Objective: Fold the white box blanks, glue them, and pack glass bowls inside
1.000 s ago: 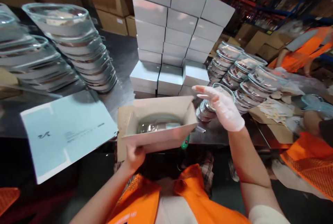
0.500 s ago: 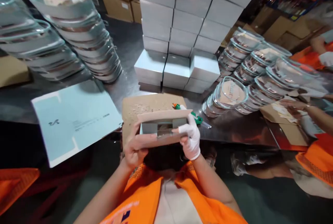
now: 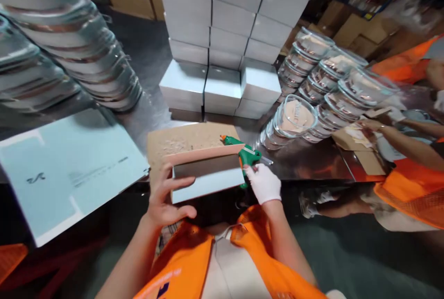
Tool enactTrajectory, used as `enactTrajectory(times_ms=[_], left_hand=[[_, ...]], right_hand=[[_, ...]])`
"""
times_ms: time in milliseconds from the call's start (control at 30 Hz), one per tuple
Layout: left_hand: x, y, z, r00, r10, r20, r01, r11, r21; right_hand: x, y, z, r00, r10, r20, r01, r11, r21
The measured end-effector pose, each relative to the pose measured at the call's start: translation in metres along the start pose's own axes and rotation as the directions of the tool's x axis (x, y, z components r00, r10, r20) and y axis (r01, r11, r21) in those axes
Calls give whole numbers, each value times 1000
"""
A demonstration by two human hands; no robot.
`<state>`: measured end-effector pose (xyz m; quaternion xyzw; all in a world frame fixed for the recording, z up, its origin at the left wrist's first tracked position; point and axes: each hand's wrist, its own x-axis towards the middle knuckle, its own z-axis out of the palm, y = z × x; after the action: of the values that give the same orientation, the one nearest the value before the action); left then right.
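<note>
A long open cardboard box point(image 3: 208, 188), pale blue-white with a brown raised flap, tilts its opening toward me. Bare-fingered, my left hand point(image 3: 168, 197) grips its left end, index finger over the front panel and thumb below. A green hot glue gun point(image 3: 250, 156) with an orange nozzle lies behind the box's right end, on a brown cardboard sheet point(image 3: 194, 131). My right hand point(image 3: 266, 184), in a white glove, has its fingers curled at the gun's handle, close to the box's right edge. The palm side is hidden.
White boxes point(image 3: 239, 7) are stacked behind. Stacks of glass bowls stand on the left point(image 3: 79, 44) and right point(image 3: 294, 116). A large flat pale-blue carton point(image 3: 76, 169) overhangs the table's left edge. Another person's arm point(image 3: 398, 144) works on the right.
My right hand has left the box and moved right to the glue gun. The box has opened wider to view, and the dark item seen between my hands is out of sight.
</note>
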<state>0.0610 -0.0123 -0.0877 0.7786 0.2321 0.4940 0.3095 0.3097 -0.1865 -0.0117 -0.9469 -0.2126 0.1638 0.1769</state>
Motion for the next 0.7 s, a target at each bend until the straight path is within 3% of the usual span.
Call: enactTrajectory(times_ms=[67, 167, 267, 400, 533, 633, 700], left_hand=[[0, -4, 4, 998, 69, 13, -69, 998, 0], [4, -6, 13, 992, 124, -10, -124, 992, -5], [11, 7, 15, 984, 117, -136, -121, 992, -22], [14, 44, 5, 968, -70, -243, 58, 997, -55], [12, 70, 6, 952, -282, -120, 270, 957, -109], [11, 76, 19, 924, -382, -26, 373, 914, -156], [12, 76, 26, 919, -394, 4, 389, 907, -161]], right_hand=[[5, -2, 9, 996, 64, 66, -69, 995, 76], [12, -3, 21, 996, 76, 47, -87, 944, 319], [14, 4, 29, 999, 26, 32, -38, 863, 503], [2, 12, 35, 998, 1, -55, 37, 723, 690], [-20, 12, 29, 967, -39, -254, 227, 590, 775], [-36, 12, 17, 953, -224, -202, 293, 529, 796], [-46, 14, 10, 924, -350, -155, 342, 573, 745]])
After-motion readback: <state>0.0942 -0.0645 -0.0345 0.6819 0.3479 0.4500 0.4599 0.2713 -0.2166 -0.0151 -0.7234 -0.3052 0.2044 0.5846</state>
